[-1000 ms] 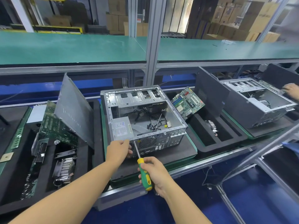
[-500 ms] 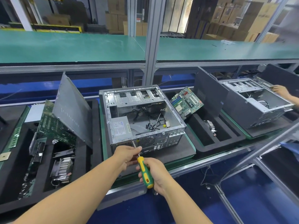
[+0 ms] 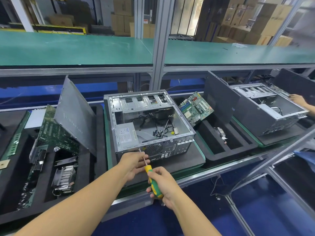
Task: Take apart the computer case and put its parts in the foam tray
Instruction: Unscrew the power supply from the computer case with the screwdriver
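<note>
— Clenched round the green-and-yellow handle of the screwdriver, is it, the person's right hand?

— Yes, fingers wrapped fully round it, low in view; the left hand sits just ahead, thumb and fingers pinching the bare shaft; the tip touches the rear panel of the computer case, just below the power supply.

— And where does the case lie?

— On its side, open face up, on a black foam pad mid-bench; the power supply sits in its near left corner; loose cables lie across its floor; a metal drive cage spans the far end.

— The trays?

— One either side, just beside the pad; the left foam tray holds a finned heatsink nearest, then a green circuit board tilted up, with a grey side panel leaning over it; the right foam tray holds a smaller heatsink, a motherboard propped at its far end, and a dark panel standing along its right edge.

— Farther off?

— A second case to the right, a second person's hand at its far rim; behind everything a green shelf, then stacked cardboard boxes.
</note>
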### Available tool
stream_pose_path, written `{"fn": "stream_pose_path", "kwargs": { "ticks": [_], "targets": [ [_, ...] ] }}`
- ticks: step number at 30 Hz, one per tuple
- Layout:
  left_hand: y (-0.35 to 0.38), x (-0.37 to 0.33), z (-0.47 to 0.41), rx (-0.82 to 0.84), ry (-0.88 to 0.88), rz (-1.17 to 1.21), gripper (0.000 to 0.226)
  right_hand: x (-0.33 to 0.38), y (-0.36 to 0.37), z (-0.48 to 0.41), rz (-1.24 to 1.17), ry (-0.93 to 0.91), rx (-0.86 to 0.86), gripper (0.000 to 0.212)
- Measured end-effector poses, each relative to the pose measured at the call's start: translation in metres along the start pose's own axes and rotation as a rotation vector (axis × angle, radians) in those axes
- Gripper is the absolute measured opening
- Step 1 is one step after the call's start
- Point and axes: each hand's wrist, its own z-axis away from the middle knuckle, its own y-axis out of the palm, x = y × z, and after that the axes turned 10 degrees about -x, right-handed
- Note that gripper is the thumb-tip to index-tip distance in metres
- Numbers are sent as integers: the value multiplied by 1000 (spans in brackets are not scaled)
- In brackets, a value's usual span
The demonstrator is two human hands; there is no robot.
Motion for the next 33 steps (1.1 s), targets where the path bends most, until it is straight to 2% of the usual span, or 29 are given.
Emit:
{"fn": "stream_pose_path", "kwargs": {
  "ticks": [5, 10, 16, 23, 27, 30, 33],
  "targets": [
    [-2, 1, -9, -73, -17, 145, 5, -1, 1, 0, 44, -23, -26, 22],
    [-5, 2, -14, -104, -13, 178, 11, 5, 3, -2, -6, 75, 5, 33],
    [-4, -1, -17, -124, -48, 132, 15, -1, -2, -1, 55, -49, 3, 16],
    [7, 3, -16, -115, -28, 129, 10, 4, -9, 1, 172, -77, -19, 11],
    [9, 2, -11, -150, 16, 162, 16, 8, -20, 4, 233, -137, -24, 6],
    [13, 1, 4, -31, 56, -19, 25, 14, -29, 1, 201, -271, -139, 11],
    [23, 1, 26, 262, 143, -338, 31, 26, -35, 0, 98, -323, -139, 12]
  ]
}}
